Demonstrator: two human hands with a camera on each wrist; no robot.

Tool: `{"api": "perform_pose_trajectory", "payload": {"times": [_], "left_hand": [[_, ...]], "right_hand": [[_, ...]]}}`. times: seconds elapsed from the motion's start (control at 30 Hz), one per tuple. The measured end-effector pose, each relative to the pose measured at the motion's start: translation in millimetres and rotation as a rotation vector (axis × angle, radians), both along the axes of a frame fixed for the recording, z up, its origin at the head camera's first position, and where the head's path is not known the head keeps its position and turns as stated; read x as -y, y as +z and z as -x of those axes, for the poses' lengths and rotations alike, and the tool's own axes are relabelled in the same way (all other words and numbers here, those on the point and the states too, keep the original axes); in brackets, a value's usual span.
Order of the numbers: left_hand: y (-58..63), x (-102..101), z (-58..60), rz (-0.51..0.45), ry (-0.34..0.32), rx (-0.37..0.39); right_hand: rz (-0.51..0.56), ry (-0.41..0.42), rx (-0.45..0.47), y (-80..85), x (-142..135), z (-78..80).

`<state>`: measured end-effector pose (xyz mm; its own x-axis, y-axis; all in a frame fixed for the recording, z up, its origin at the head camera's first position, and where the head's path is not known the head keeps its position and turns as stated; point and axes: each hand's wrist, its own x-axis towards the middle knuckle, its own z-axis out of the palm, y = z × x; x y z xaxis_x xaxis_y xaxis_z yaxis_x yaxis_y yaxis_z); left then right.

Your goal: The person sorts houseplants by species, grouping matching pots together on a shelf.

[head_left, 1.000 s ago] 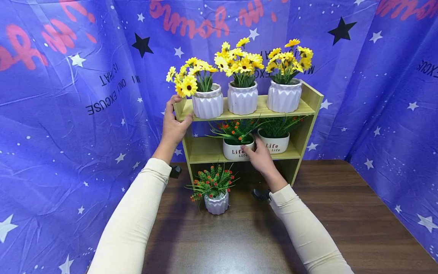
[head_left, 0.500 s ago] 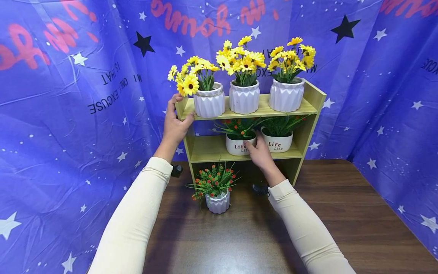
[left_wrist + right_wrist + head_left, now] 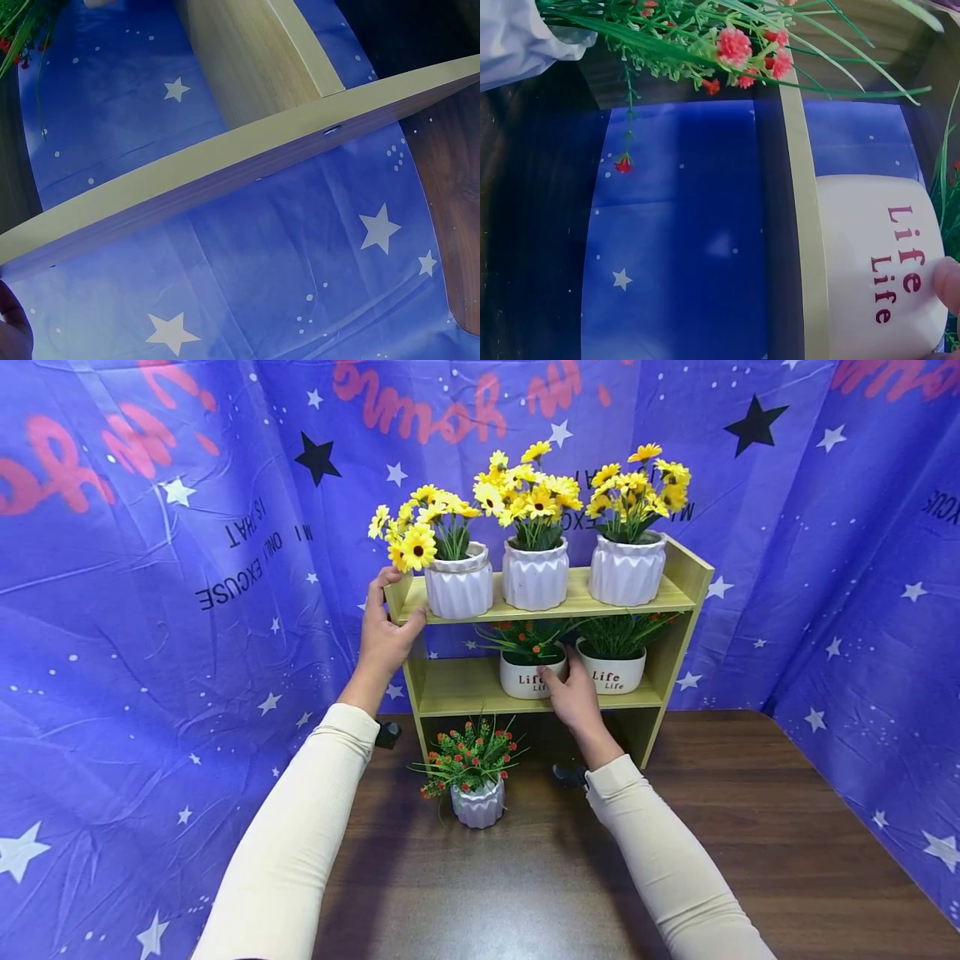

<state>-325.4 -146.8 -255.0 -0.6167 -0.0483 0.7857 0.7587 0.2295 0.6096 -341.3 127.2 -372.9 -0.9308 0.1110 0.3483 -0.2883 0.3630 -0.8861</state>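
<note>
On the middle board of a light wooden shelf [image 3: 457,687] my right hand [image 3: 576,697] grips a white oval flowerpot [image 3: 517,678] marked "Life", which holds a green plant with orange-red flowers. The right wrist view shows my thumb [image 3: 949,283] against the front of this flowerpot [image 3: 877,315]. Close to its right stands a similar white flowerpot [image 3: 626,675] with grassy leaves, partly behind my fingers. My left hand [image 3: 384,643] holds the upper left side of the shelf, thumb on the top board's front edge. Little of that hand shows in the left wrist view.
Three ribbed white pots stand along the top board, including a middle pot [image 3: 535,578] of yellow flowers. A smaller ribbed pot [image 3: 478,806] with red flowers stands on the brown table [image 3: 480,893], before the shelf's left side. Blue star-printed cloth [image 3: 187,693] hangs behind.
My right hand has slid the gripped flowerpot slightly rightward along the board, and the neighbouring flowerpot has shifted a little right too. My left hand keeps its hold on the shelf.
</note>
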Motion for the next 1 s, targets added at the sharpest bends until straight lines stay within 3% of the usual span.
{"api": "perform_pose_trajectory", "payload": {"times": [0.2,0.37,0.5,0.67,1.0], "left_hand": [[-1.7,-0.4,0.5,-0.006,0.0,0.008],[-1.4,-0.8,0.0,-0.005,0.004,0.013],[-0.1,-0.4,-0.8,-0.003,0.006,0.01],[1.6,1.0,-1.1,-0.005,0.004,0.018],[1.3,-0.2,-2.6,-0.011,0.007,0.031]], "right_hand": [[-0.009,-0.034,-0.029,-4.1,-0.9,-8.3],[0.074,-0.059,-0.039,-8.7,-3.1,-27.8],[0.147,-0.099,-0.114,-17.9,-5.4,-46.2],[0.18,-0.105,-0.148,-43.3,-4.0,-68.9],[0.152,0.058,0.039,-106.8,32.1,-96.1]]}}
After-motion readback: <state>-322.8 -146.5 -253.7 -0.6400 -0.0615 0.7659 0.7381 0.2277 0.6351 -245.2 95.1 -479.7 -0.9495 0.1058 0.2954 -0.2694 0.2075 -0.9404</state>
